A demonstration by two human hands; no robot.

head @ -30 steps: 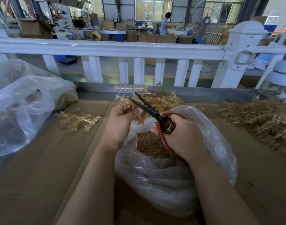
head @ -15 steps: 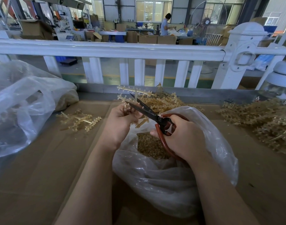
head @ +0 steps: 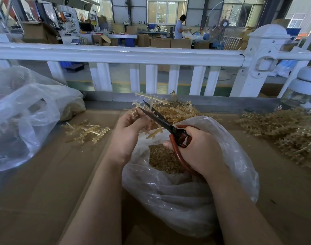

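My left hand (head: 128, 129) pinches a tan plastic sprue (head: 147, 103), a branched stem with small parts along it, above an open clear plastic bag (head: 227, 174). My right hand (head: 199, 151) grips black-bladed scissors (head: 158, 119) with red handles. The blades are parted around a branch of the sprue. Inside the bag lies a heap of small tan cut pieces (head: 163, 160).
A cardboard-covered table (head: 45, 183) carries loose cut sprues (head: 84, 131) at the left, piles of sprues behind (head: 177, 110) and at the right (head: 285, 135), and a large clear bag (head: 24, 117) at far left. A white railing (head: 115, 53) runs behind. A jar (head: 305, 89) stands at right.
The sprue in my left hand has risen and turned a little, and the scissor blades have shifted up onto a higher branch. The bag and piles have stayed put.
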